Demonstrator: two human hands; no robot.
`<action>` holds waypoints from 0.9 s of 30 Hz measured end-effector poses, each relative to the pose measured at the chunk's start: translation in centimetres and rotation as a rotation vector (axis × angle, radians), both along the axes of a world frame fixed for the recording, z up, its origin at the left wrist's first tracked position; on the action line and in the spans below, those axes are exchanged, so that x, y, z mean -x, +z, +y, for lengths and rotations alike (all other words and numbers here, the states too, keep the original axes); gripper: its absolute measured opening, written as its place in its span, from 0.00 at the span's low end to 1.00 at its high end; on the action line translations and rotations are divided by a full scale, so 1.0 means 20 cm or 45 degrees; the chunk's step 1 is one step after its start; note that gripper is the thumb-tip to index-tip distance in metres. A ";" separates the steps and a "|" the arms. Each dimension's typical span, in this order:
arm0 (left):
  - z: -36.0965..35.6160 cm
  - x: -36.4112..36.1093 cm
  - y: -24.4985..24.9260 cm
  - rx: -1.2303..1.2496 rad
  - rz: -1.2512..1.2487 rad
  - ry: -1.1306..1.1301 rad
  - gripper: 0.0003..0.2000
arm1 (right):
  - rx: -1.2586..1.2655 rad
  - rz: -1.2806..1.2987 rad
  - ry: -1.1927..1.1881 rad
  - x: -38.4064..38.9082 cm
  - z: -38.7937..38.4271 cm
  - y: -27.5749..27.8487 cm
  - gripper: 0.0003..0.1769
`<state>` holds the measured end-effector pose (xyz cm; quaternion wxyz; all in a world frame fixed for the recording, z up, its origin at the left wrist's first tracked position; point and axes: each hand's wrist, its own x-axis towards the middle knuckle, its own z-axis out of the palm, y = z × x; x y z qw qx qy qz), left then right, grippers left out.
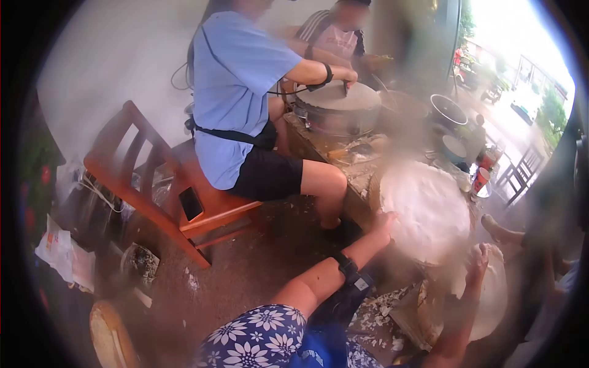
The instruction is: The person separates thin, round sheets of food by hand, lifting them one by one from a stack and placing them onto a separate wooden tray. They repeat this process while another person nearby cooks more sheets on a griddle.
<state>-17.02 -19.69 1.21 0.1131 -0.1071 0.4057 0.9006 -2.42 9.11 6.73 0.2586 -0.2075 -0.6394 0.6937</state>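
Observation:
A wide, round white sheet (426, 211), like a thin pancake or dough, lies on a round base in front of me. My left hand (386, 227) is at its near-left rim, fingers closed at the edge. Lower right, my right hand (477, 262) is raised with curled fingers, between that sheet and a second pale round piece (491, 297). Blur hides whether anything is in its fingers.
A person in a blue shirt (245, 80) works with a small tool on a round griddle (340, 97); another person (334, 37) sits behind. A wooden chair (144, 178) holds a phone (191, 203). Red cups (481, 179) stand right. White scraps (374, 316) litter the floor.

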 end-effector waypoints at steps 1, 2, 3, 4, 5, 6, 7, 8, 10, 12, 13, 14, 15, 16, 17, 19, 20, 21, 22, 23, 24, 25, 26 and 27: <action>0.01 0.05 -0.08 0.013 0.017 0.007 0.16 | -0.037 -0.001 -0.010 -0.03 0.00 -0.04 0.25; 0.02 0.09 -0.16 0.028 0.029 0.012 0.16 | -0.072 -0.005 -0.022 -0.08 0.00 -0.07 0.25; 0.03 0.10 -0.20 0.043 0.041 0.013 0.16 | -0.069 -0.022 0.024 -0.14 -0.01 -0.09 0.24; 0.02 0.07 -0.18 0.119 0.014 0.008 0.16 | -0.066 -0.039 0.070 -0.23 -0.02 -0.07 0.24; 0.02 0.06 -0.14 0.193 -0.008 0.001 0.16 | -0.064 -0.051 0.114 -0.29 -0.04 -0.04 0.23; 0.02 0.05 -0.11 0.267 -0.030 -0.007 0.17 | -0.045 -0.098 0.153 -0.35 -0.09 0.01 0.22; 0.04 0.07 -0.13 0.239 -0.024 0.010 0.17 | -0.026 -0.151 0.189 -0.43 -0.16 0.06 0.21; 0.07 0.10 -0.19 0.212 -0.025 0.025 0.17 | -0.007 -0.210 0.224 -0.50 -0.22 0.09 0.20; 0.03 0.05 -0.12 0.209 -0.023 -0.026 0.18 | 0.064 -0.278 0.403 -0.55 -0.28 0.03 0.17; 0.02 0.02 -0.08 0.188 -0.052 0.059 0.13 | -0.022 -0.300 0.502 -0.62 -0.42 0.01 0.15; 0.03 0.01 -0.06 0.181 -0.051 0.093 0.12 | -0.146 -0.280 0.510 -0.63 -0.56 0.04 0.14; 0.04 0.06 -0.14 0.159 0.046 0.063 0.11 | -0.162 -0.287 0.534 -0.64 -0.60 0.03 0.13; 0.05 0.07 -0.15 0.145 0.056 0.029 0.11 | -0.177 -0.294 0.557 -0.65 -0.65 0.02 0.13; 0.03 0.07 -0.16 0.133 0.065 -0.002 0.12 | -0.080 -0.332 0.603 -0.65 -0.66 -0.05 0.12; 0.02 0.07 -0.16 0.122 0.073 -0.031 0.15 | 0.018 -0.368 0.653 -0.65 -0.67 -0.11 0.12; 0.03 0.13 -0.29 0.236 0.383 -0.045 0.09 | 0.047 -0.408 0.659 -0.68 -0.65 -0.25 0.12; 0.02 0.15 -0.32 0.231 0.373 -0.065 0.08 | 0.067 -0.422 0.653 -0.70 -0.63 -0.32 0.11; 0.01 0.15 -0.29 0.229 0.367 -0.094 0.07 | 0.043 -0.414 0.634 -0.72 -0.62 -0.36 0.11; 0.00 0.15 -0.27 0.162 0.274 -0.104 0.06 | 0.016 -0.402 0.611 -0.74 -0.60 -0.39 0.11; -0.01 0.16 -0.24 0.092 0.177 -0.110 0.06 | -0.015 -0.395 0.590 -0.74 -0.58 -0.40 0.11; -0.03 0.16 -0.23 0.021 0.078 -0.109 0.06 | -0.006 -0.340 0.575 -0.73 -0.56 -0.41 0.12; -0.02 0.17 -0.23 -0.040 -0.021 -0.119 0.06 | 0.011 -0.282 0.549 -0.74 -0.54 -0.41 0.12; -0.03 0.17 -0.25 0.029 0.056 -0.107 0.06 | 0.021 -0.236 0.537 -0.74 -0.53 -0.41 0.12; -0.03 0.22 -0.33 0.092 0.133 -0.098 0.07 | 0.026 -0.264 0.522 -0.74 -0.52 -0.38 0.12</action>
